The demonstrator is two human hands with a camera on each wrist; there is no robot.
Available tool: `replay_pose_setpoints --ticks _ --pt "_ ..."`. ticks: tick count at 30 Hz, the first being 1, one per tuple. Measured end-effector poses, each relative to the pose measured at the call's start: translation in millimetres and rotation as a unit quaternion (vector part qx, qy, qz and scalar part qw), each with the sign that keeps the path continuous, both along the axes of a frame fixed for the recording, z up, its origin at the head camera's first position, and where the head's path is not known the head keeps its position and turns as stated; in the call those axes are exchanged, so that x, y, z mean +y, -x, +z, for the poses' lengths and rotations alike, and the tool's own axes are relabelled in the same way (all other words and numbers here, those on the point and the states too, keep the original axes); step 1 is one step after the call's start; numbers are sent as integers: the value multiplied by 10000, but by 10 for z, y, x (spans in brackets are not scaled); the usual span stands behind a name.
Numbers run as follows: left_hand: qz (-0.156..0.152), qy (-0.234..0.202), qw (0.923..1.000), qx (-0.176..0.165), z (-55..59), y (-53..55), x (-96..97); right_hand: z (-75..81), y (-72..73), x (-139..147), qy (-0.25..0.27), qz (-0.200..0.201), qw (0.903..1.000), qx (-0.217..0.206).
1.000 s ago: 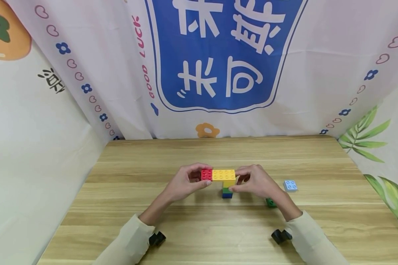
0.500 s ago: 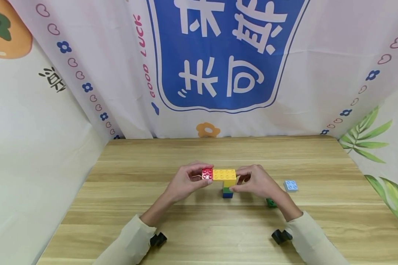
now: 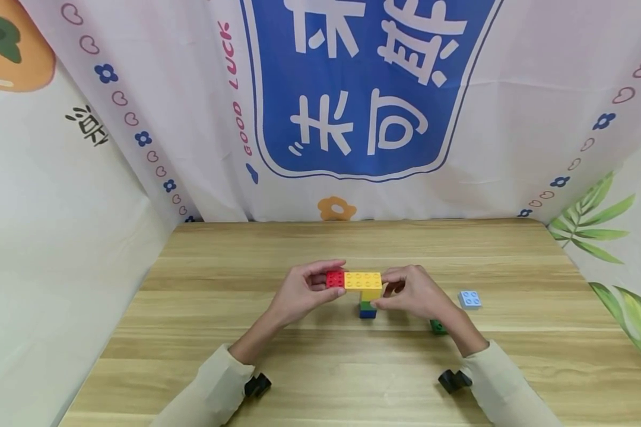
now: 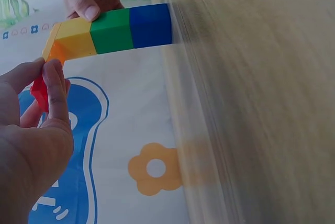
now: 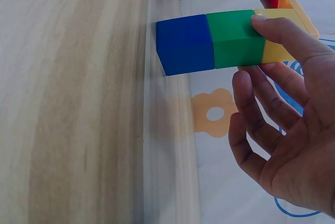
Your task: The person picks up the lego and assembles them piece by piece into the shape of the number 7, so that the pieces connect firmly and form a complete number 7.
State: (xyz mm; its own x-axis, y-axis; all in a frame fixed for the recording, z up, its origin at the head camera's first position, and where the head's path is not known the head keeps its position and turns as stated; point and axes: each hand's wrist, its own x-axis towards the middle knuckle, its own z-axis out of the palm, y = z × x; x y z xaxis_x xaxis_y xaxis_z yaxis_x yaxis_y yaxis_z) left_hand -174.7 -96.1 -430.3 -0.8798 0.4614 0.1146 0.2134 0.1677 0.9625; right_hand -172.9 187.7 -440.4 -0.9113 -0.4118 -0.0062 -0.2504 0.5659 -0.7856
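Observation:
A toy brick tower rises from blue (image 5: 186, 45) through green (image 5: 235, 38) to yellow (image 4: 76, 38). Across its top lies a long yellow brick (image 3: 362, 280), overhanging to the left. At the overhanging end sits a red brick (image 3: 335, 279), flush with the yellow one. My left hand (image 3: 301, 293) holds this red brick loosely, thumb along the near side and index finger spread along the far side. My right hand (image 3: 412, 290) grips the tower from the right, its thumb (image 5: 282, 31) near the seam of green and yellow; the lower fingers curl free of the bricks.
To the right on the wooden table (image 3: 278, 379) lies a light blue brick (image 3: 469, 299). A dark green brick (image 3: 438, 327) is partly hidden by the right forearm. Printed cloth (image 3: 459, 196) hangs behind the table's far edge.
My left index finger has lifted slightly away from the red brick's far edge. My right hand keeps its grip on the tower. The head view has shifted a little.

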Motion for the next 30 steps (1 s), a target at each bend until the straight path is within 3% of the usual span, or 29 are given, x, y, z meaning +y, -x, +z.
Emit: replay_pose_setpoints --ticks 13,30 --pt "6 -11 10000 -83 21 19 19 4 -6 -8 25 -7 10000 -6" --pt "235 174 9985 462 -3 23 33 -14 4 -11 10 27 10000 61"
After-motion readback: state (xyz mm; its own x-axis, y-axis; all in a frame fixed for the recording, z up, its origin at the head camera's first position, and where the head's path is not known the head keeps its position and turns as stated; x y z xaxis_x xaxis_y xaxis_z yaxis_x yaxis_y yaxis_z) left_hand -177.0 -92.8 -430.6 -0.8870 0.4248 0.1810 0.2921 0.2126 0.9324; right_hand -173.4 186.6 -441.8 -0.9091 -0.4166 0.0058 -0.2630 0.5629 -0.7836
